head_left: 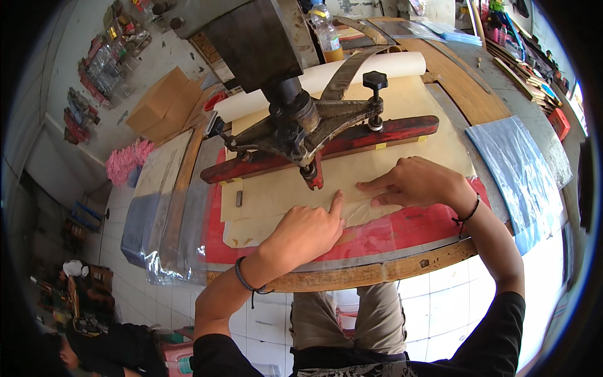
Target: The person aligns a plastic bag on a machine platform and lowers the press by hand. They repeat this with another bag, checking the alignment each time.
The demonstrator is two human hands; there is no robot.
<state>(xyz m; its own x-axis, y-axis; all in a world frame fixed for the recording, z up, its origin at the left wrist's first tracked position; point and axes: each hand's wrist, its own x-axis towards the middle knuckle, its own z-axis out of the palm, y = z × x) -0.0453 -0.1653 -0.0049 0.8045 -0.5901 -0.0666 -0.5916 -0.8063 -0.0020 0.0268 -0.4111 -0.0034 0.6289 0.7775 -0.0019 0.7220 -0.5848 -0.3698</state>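
Observation:
My left hand (306,234) rests on a cream sheet (276,198), its index finger stretched out and pressed down, the other fingers partly hidden. Across from it, my right hand (422,182) lies palm down, with index finger and thumb extended apart. Thin clear plastic film (358,212) with creases lies by the fingertips and spreads over a red sheet (427,225) at the table's near edge. Just beyond the hands, a dark metal press head (295,125) carries a long red bar (402,131). A small metal piece (239,198) lies on the cream sheet at left.
Stacked clear plastic sheets (518,173) hang over the table's right side; more plastic (141,229) drapes at left. A white roll (402,64) and a bottle (328,31) stand behind the press. A cardboard box (158,103) sits at far left. Another person (107,342) is at lower left.

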